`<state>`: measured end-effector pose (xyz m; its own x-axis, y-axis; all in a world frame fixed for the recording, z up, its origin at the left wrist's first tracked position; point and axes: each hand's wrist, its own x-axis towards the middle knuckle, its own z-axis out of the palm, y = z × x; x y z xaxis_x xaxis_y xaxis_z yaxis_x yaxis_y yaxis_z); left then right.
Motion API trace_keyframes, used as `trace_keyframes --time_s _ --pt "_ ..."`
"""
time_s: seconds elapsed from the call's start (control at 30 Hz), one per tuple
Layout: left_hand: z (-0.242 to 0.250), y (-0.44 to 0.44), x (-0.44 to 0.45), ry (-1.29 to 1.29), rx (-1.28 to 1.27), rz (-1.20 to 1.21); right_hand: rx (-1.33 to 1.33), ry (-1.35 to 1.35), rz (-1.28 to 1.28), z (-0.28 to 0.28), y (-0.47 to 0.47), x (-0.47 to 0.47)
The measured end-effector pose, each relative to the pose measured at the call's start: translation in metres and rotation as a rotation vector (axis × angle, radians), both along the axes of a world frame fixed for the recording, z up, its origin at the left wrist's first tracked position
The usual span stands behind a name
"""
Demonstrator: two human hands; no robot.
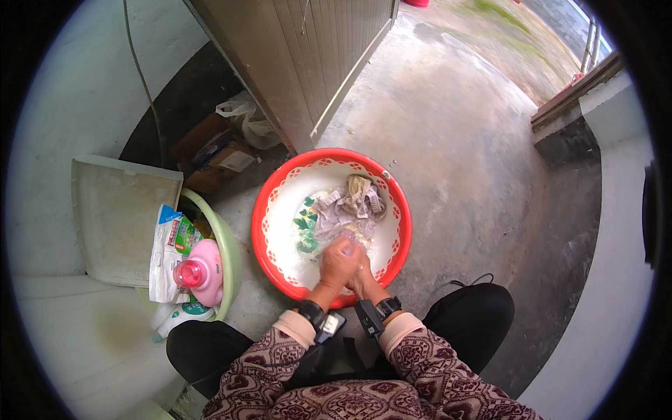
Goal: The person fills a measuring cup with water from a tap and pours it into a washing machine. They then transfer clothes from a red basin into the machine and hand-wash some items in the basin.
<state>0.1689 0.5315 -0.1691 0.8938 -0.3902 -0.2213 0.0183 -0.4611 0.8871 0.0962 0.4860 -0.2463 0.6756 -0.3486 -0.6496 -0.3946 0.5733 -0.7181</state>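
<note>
An enamel basin (263, 220) with a red rim, a white inside and a green leaf print stands on the floor before me. Wet lilac cloth (336, 212) lies bunched in it, with a brownish part at the far end. Over the near side of the basin, my left hand (337, 261) and my right hand (361, 273) are pressed together, the left partly covering the right. A bit of lilac fabric shows between them. Their fingers are slightly blurred and partly hidden. Both wrists wear black straps with small devices.
To the left, a light green tub (231, 252) holds a pink bottle (210, 273), a white pouch (164, 257) and other packs. Behind it are cardboard boxes (226, 163) and a plastic bag (254, 126). An open door (315, 58) stands beyond the basin; a wall (619, 220) rises on the right.
</note>
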Motion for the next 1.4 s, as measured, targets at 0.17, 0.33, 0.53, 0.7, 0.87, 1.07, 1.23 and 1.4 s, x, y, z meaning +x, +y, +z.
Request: trace_keyframes --time_s 0.17,0.33,0.53,0.7,0.87,1.07,1.23,1.4 --pt "-0.050 0.042 0.057 0.230 0.496 0.200 0.252 0.193 -0.306 0.053 0.023 0.031" --pt "-0.086 0.060 0.053 -0.151 0.721 0.129 0.335 0.684 -0.257 0.073 -0.010 0.024" --pt "-0.092 0.051 0.015 0.370 0.488 -0.098 0.553 0.329 -0.189 0.031 -0.021 0.007" --pt "-0.021 0.007 -0.036 0.111 -0.023 -0.061 0.617 0.160 -0.219 0.019 -0.037 -0.003" --pt "0.014 -0.004 -0.014 -0.007 0.028 -0.044 0.496 0.146 -0.221 0.027 -0.024 0.010" --pt "-0.031 0.028 0.049 0.145 0.463 0.135 0.342 0.244 -0.252 0.055 0.010 0.035" --pt "-0.082 0.064 0.046 -0.289 0.748 0.096 0.380 0.396 -0.261 0.066 -0.008 0.020" --pt "-0.088 0.046 -0.001 0.232 0.367 -0.032 0.568 0.298 -0.228 0.027 -0.017 0.004"
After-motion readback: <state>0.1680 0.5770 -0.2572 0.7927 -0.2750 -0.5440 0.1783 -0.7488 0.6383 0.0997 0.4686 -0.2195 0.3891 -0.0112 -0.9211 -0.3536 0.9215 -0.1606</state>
